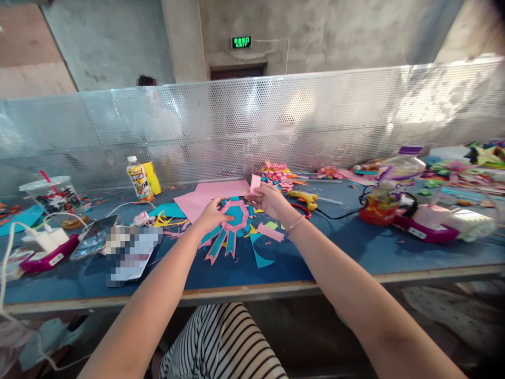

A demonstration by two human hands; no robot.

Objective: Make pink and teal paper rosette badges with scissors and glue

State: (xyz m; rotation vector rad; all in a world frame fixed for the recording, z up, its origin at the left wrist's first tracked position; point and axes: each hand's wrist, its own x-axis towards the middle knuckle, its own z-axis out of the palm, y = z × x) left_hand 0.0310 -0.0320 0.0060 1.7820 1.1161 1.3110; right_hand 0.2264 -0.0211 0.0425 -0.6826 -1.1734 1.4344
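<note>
A ring-shaped paper craft (pixel 235 227) in pink and blue, with ribbon-like tails, lies on the blue table in front of me. My left hand (pixel 215 215) is at its left edge, thumb and fingers around the rim. Between the fingers of my right hand (pixel 268 201), just right of the ring, is a small pink paper piece (pixel 255 183). Pink sheets (pixel 201 196) lie behind my left hand. A blue paper scrap (pixel 260 253) is right of the tails.
A yellow glue gun (pixel 303 199) with a black cable lies to the right, near a large bottle (pixel 382 195) and a power strip (pixel 426 227). Leftward are a phone-like device (pixel 136 259), a drink bottle (pixel 139 180) and a cup (pixel 55 193). A perforated metal screen (pixel 236 131) stands behind.
</note>
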